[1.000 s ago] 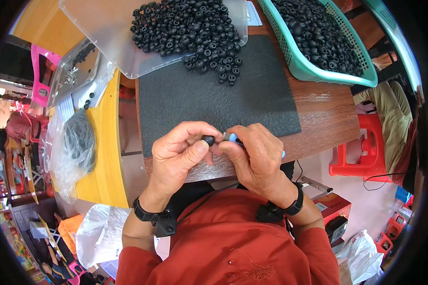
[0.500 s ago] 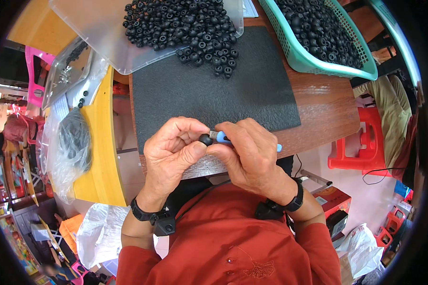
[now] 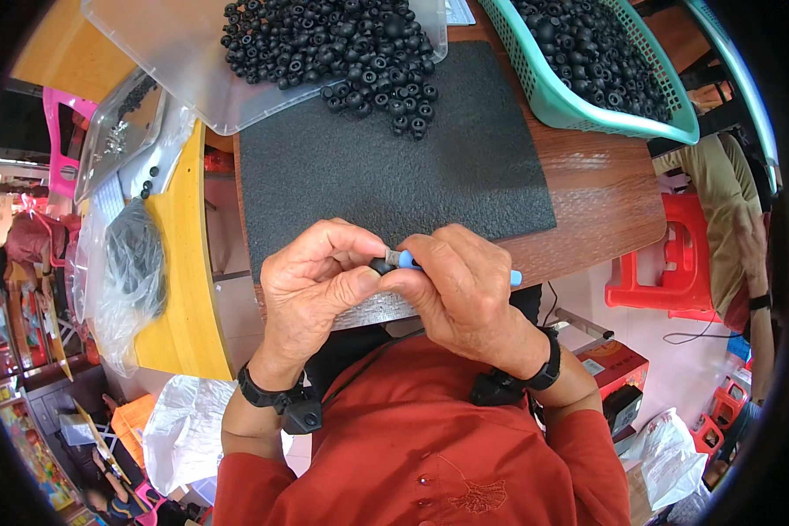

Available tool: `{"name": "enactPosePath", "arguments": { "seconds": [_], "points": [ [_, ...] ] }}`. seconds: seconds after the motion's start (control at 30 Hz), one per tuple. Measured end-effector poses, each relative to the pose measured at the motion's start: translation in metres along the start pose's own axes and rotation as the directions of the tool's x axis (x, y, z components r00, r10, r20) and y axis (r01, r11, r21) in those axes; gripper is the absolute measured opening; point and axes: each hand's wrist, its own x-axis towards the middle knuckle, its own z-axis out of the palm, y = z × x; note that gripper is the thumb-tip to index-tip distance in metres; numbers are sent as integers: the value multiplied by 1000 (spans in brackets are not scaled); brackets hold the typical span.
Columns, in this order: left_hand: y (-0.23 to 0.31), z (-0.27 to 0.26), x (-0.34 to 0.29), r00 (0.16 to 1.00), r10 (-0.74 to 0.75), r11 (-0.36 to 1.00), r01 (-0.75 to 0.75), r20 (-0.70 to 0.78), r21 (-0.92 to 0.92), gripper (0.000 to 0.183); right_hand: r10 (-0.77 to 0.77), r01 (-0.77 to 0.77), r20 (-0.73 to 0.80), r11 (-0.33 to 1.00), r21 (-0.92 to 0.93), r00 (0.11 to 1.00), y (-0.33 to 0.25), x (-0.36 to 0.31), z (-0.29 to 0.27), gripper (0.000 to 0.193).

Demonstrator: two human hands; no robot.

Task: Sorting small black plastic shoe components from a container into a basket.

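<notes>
My left hand (image 3: 307, 279) pinches a small round black rubber part (image 3: 379, 266) between thumb and fingertips. My right hand (image 3: 461, 285) is closed round a small blue utility knife (image 3: 406, 259); its short metal blade lies against the black part. The knife's back end sticks out past my right fingers. Both hands meet over the near edge of a dark grey mat (image 3: 394, 184). Much of the black part is hidden by my left thumb and the blade.
On the mat's far side, a heap of similar black parts (image 3: 324, 44) spills from a clear plastic bin (image 3: 162, 61). A turquoise basket (image 3: 543, 105) full of them stands far right. Left, a yellow table (image 3: 180, 289) carries a plastic bag (image 3: 133, 263). A red stool (image 3: 684, 254) stands right.
The black part has turned a little in my left fingers, and the blade has shifted slightly on it. At the right edge, another person's arm has come into view.
</notes>
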Motion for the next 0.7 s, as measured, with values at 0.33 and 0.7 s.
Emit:
{"name": "enactPosePath", "arguments": {
  "seconds": [0.33,0.7],
  "points": [
    [-6,4,-1,984,-161,983,153,-77,-102,25,-56,58,50,998,-36,997,6,-3,3,21],
    [9,-39,73,944,-293,892,212,-153,-399,17,45,-45,-4,996,-78,999,15,-3,-2,28]
  ]
}}
